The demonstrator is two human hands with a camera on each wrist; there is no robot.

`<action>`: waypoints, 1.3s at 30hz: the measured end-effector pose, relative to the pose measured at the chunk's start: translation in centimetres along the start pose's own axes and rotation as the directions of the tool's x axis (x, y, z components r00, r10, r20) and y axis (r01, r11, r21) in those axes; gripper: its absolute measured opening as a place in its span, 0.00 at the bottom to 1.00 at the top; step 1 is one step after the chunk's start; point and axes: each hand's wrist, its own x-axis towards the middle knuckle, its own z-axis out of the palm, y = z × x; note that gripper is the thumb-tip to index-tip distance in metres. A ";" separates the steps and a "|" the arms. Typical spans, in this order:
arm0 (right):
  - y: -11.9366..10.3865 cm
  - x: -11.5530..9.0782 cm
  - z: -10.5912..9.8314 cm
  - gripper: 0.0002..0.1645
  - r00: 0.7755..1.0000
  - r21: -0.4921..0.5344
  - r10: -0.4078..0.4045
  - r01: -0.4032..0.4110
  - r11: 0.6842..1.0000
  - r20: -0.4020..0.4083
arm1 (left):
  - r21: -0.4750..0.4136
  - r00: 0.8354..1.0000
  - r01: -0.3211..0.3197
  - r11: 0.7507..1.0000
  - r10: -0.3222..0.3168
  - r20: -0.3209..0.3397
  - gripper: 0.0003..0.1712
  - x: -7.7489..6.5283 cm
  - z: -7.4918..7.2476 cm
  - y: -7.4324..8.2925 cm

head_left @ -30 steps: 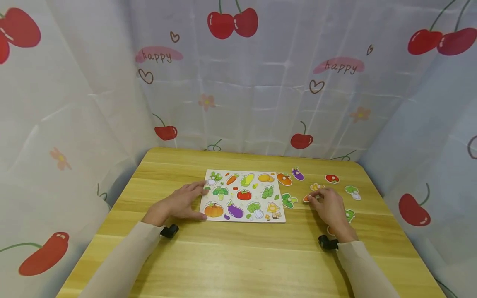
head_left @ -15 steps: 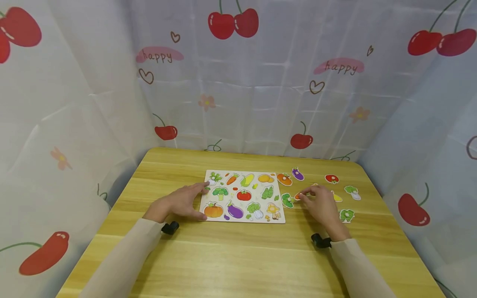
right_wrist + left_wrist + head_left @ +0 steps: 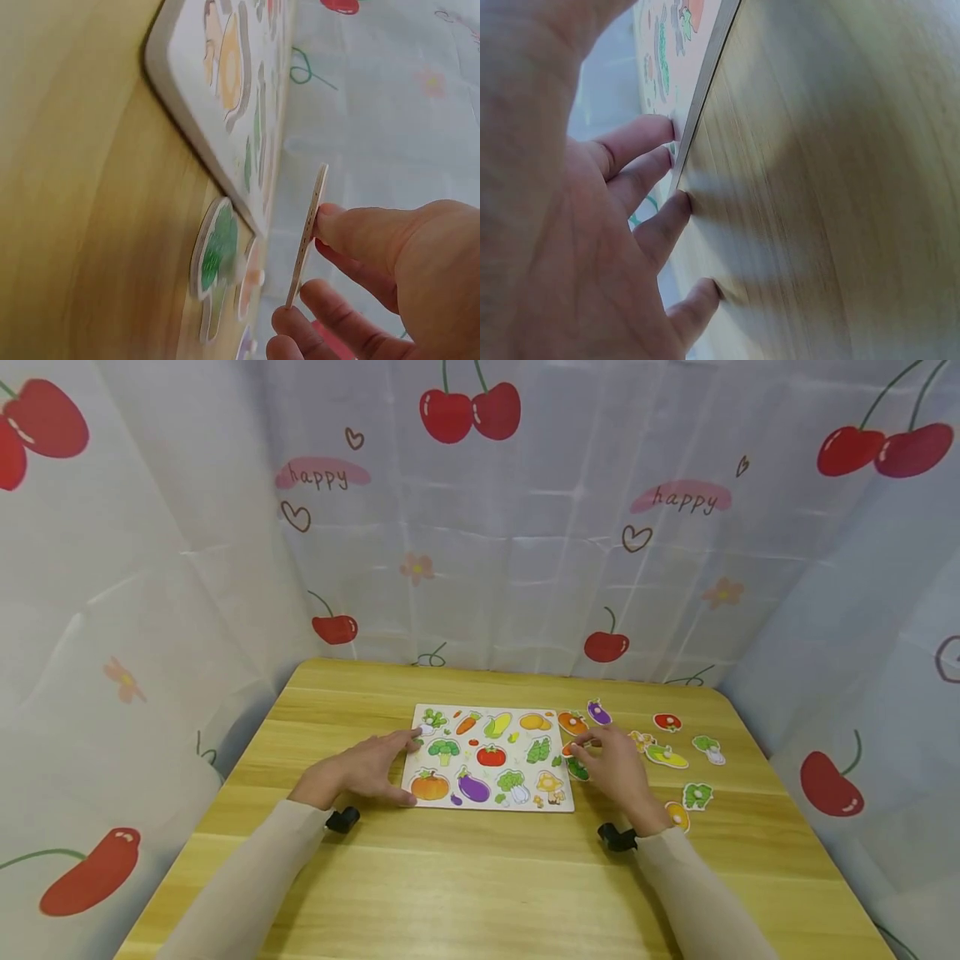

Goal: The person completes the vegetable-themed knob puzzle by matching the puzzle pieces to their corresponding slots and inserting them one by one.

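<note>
A white puzzle board (image 3: 495, 803) printed with vegetables lies on the wooden table. At its left edge my left hand (image 3: 366, 768) rests with fingers spread, fingertips (image 3: 658, 129) on the rim and the tabletop beside it. My right hand (image 3: 618, 768) pinches an orange puzzle piece (image 3: 567, 749) near the board's right edge. In the right wrist view the held piece (image 3: 307, 240) is seen edge-on, raised above the table, thumb on one side and fingers on the other. Below it lies a broccoli piece (image 3: 577, 770), partly covered by the hand; a pumpkin piece (image 3: 572, 722) lies just behind.
Several knobbed pieces lie right of the board: an eggplant (image 3: 599, 712), a tomato (image 3: 667, 722), a corn cob (image 3: 666, 757), mushrooms (image 3: 640, 741), a white-stemmed leafy vegetable (image 3: 708, 749), a green piece (image 3: 697, 796) and a yellow-orange piece (image 3: 677, 815). A cherry-print curtain (image 3: 510, 568) surrounds the table.
My right hand has carried the orange piece leftward from among the loose pieces to the board's right edge, uncovering the corn, green and yellow-orange pieces. My left hand has stayed at the board.
</note>
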 end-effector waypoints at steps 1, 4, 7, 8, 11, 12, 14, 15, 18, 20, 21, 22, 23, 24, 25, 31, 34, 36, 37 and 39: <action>-0.2 0.1 0.2 0.11 1.000 -0.001 -0.003 0.003 1.000 0.001 | 0.001 1.000 0.002 1.000 -0.002 0.004 0.63 0.0 0.0 0.0; -0.7 0.4 0.6 0.11 1.000 0.004 -0.015 0.015 1.000 0.001 | -0.005 1.000 0.002 1.000 -0.002 0.008 0.64 0.0 0.0 0.1; -1.2 0.8 0.9 0.10 1.000 0.014 -0.031 0.031 0.999 0.000 | -0.006 1.000 0.003 1.000 -0.003 0.009 0.64 0.0 0.0 0.0; -1.5 0.9 1.0 0.10 0.999 0.014 -0.036 0.036 0.999 -0.004 | -0.006 1.000 0.000 1.000 0.000 0.006 0.65 0.0 -0.1 -0.1; -2.1 1.3 1.5 0.10 0.999 0.017 -0.051 0.051 0.999 -0.011 | 0.003 1.000 -0.007 1.000 0.007 0.004 0.66 0.0 -0.1 -0.2; -2.2 1.4 1.7 0.10 0.998 0.021 -0.055 0.055 0.998 -0.015 | 0.005 1.000 -0.009 1.000 0.009 0.003 0.66 0.1 -0.1 -0.3; -2.5 1.7 2.1 0.09 0.998 0.038 -0.059 0.060 0.997 -0.014 | 0.008 1.000 -0.014 1.000 0.014 0.002 0.65 0.1 0.0 -0.3; -2.6 1.8 2.3 0.09 0.998 0.047 -0.060 0.060 0.997 -0.009 | 0.009 1.000 -0.017 1.000 0.017 0.002 0.65 0.1 0.0 -0.3; -3.0 2.1 3.0 0.09 0.999 0.071 -0.054 0.054 0.996 0.006 | 0.015 1.000 -0.025 1.000 0.025 0.000 0.62 0.1 0.0 -0.3; -3.2 2.3 3.5 0.09 0.999 0.083 -0.045 0.043 0.996 0.014 | 0.018 1.000 -0.028 0.999 0.028 -0.001 0.61 0.1 0.0 -0.3; -3.4 2.4 3.7 0.09 0.999 0.083 -0.037 0.036 0.996 0.021 | 0.019 1.000 -0.028 0.999 0.028 0.000 0.61 0.1 0.0 -0.3; -3.6 2.5 3.9 0.10 0.999 0.084 -0.033 0.031 0.996 0.026 | 0.019 1.000 -0.027 0.999 0.027 0.001 0.61 0.1 0.0 -0.4; -3.7 2.6 4.1 0.10 0.999 0.086 -0.030 0.028 0.996 0.030 | 0.018 1.000 -0.028 0.999 0.028 0.001 0.61 0.0 0.0 -0.4; -3.9 2.8 4.4 0.10 0.999 0.089 -0.030 0.027 0.996 0.031 | 0.017 1.000 -0.029 0.999 0.029 0.001 0.61 0.0 0.0 -0.4; -4.1 2.9 4.6 0.10 0.999 0.095 -0.025 0.022 0.995 0.032 | 0.016 1.000 -0.030 0.999 0.030 0.002 0.61 0.0 0.0 -0.4; -5.2 3.6 5.8 0.10 0.999 0.129 -0.040 0.036 0.991 0.028 | 0.008 0.999 -0.048 0.999 0.048 0.002 0.60 -0.2 -0.2 -0.1; -5.8 4.1 6.4 0.10 0.998 0.134 -0.047 0.043 0.990 0.029 | 0.006 0.999 -0.040 0.999 0.040 0.006 0.60 -0.1 -0.2 0.0; -6.3 4.4 6.8 0.10 0.999 0.141 -0.046 0.042 0.989 0.027 | 0.006 0.999 -0.036 0.999 0.036 0.005 0.59 -0.1 -0.2 -0.1; -6.5 4.6 7.1 0.09 0.999 0.140 -0.045 0.041 0.989 0.027 | 0.005 0.999 -0.038 0.999 0.038 0.004 0.59 -0.1 -0.1 -0.1; -6.9 4.9 7.6 0.09 0.998 0.135 -0.049 0.045 0.990 0.028 | -0.002 0.999 -0.035 0.999 0.035 0.006 0.58 -0.1 -0.1 -0.2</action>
